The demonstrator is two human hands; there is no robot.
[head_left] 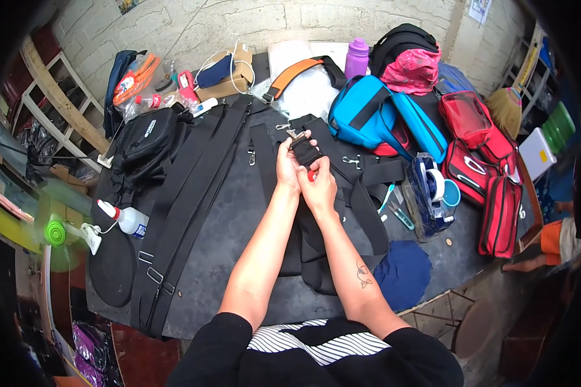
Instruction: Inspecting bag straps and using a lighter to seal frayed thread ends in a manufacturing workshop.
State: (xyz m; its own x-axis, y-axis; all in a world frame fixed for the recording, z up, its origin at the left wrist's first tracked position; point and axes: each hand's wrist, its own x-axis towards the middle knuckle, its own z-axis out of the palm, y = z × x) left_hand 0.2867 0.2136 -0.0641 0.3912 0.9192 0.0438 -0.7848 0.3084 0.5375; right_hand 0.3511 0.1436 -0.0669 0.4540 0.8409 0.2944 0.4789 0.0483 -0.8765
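Observation:
Over the middle of the black table, my left hand is closed round the end of a black webbing strap. A metal snap hook sticks out at its far end. My right hand is pressed up against the left, its fingers closed round a small red object. Most of that object is hidden in the grip, so its kind cannot be told. Loose snap hooks lie on both sides of my hands, one of them at the left. More black webbing lies looped to the right of my forearms.
Long black straps and a black bag cover the left side, near a spray bottle. To the right are blue bags, red bags, a clear case and a cutter. A purple bottle stands behind.

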